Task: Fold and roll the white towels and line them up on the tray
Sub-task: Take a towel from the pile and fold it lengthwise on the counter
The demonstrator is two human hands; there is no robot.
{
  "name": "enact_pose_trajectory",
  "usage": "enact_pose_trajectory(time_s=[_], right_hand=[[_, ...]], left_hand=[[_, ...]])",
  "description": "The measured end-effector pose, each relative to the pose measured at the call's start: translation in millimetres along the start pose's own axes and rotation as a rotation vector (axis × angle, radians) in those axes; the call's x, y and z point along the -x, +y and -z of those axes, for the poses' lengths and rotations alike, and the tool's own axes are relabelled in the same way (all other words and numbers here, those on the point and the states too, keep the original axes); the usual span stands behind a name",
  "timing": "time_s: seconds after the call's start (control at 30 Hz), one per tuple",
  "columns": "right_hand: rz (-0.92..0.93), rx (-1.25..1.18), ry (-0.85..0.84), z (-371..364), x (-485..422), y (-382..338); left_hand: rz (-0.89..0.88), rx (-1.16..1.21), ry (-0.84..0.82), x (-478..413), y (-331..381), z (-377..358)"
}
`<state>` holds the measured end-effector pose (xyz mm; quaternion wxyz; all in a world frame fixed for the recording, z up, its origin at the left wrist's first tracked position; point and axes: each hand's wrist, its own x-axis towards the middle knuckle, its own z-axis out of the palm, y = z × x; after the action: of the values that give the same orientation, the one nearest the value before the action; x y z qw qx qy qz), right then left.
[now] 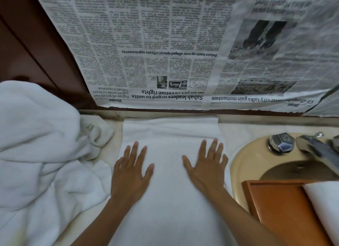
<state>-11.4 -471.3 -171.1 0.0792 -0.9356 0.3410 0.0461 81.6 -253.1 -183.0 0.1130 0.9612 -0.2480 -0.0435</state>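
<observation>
- Fingers (134,150) of both hands lie straight and spread, holding nothing.
- The left hand (130,174) and right hand (207,168) press flat on the folded towel (170,132), which runs from the counter's (236,130) back edge toward the near edge.
- To do this well, I'd smooth outward so the long edges stay even, then roll tightly.
- Unfolded towels (36,145) are heaped at the left end.
- The tray (275,205) over the sink (244,159) at the right end already carries one rolled towel (324,201).

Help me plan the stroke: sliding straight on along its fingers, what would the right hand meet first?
The right hand meets only more flat towel up to its far edge; beyond, probably the hanging newspaper.
</observation>
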Motion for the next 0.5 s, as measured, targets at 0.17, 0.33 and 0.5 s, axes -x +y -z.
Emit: enact_pose_trajectory(time_s=[0.17,0.33,0.5], right_hand=[[-0.009,0.013,-0.05,3.0,-19.2,-3.4],[-0.014,-0.013,-0.098,11.9,-7.1,-6.6],[0.049,-0.087,0.026,0.4,79.6,-3.9]], left_hand=[[0.007,-0.018,-0.035,-20.2,0.2,2.4],[0.08,0.025,-0.061,-12.2,7.9,6.6],[0.001,0.036,-0.036,56.4,18.9,0.2]])
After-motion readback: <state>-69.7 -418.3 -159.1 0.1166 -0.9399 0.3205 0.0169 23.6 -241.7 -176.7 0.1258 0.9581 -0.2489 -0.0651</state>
